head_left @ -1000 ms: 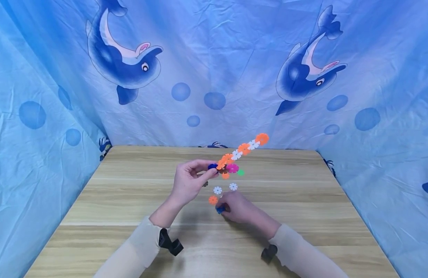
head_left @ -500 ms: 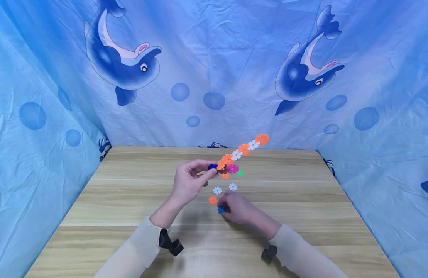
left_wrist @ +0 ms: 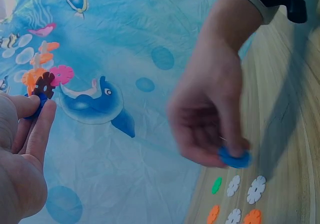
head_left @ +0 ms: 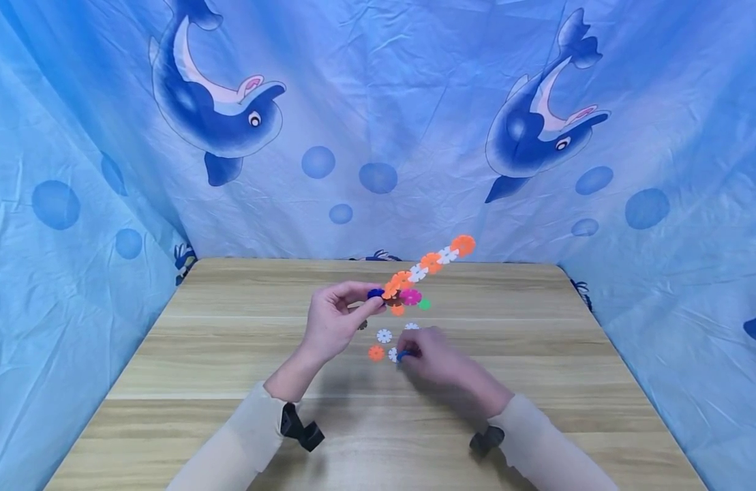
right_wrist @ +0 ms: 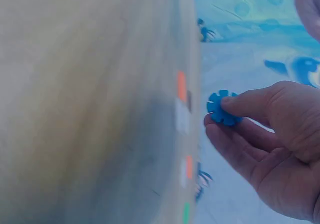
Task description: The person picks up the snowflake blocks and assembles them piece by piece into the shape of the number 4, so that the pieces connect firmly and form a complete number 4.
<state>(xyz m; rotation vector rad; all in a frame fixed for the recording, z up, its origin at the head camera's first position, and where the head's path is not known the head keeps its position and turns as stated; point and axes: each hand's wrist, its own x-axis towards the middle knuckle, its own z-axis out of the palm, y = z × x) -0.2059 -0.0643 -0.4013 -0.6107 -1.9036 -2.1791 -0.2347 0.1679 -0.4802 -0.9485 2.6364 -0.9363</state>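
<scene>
My left hand point(head_left: 328, 324) holds up a chain of interlocking snowflake discs point(head_left: 431, 263), alternating orange and white along its upper-right run. Its thumb and fingers pinch a dark blue disc point(left_wrist: 35, 107) at the near end. Joined close by are a brown disc point(left_wrist: 45, 86) and a pink disc point(left_wrist: 62, 75). My right hand point(head_left: 435, 358) is off the tabletop, lower and to the right, slightly blurred. Between its thumb and fingers is a single blue snowflake disc point(right_wrist: 222, 112), apart from the chain.
Loose discs lie on the wooden table point(head_left: 230, 368) below the hands: white point(head_left: 384, 336), orange point(head_left: 376, 353), green point(head_left: 425, 305) and a dark one point(head_left: 363, 325), among several. A blue dolphin-print curtain point(head_left: 414, 102) hangs behind and at both sides.
My right hand has risen and moved slightly right with the blue disc, uncovering a white disc on the table. The left hand and its chain have stayed in place.
</scene>
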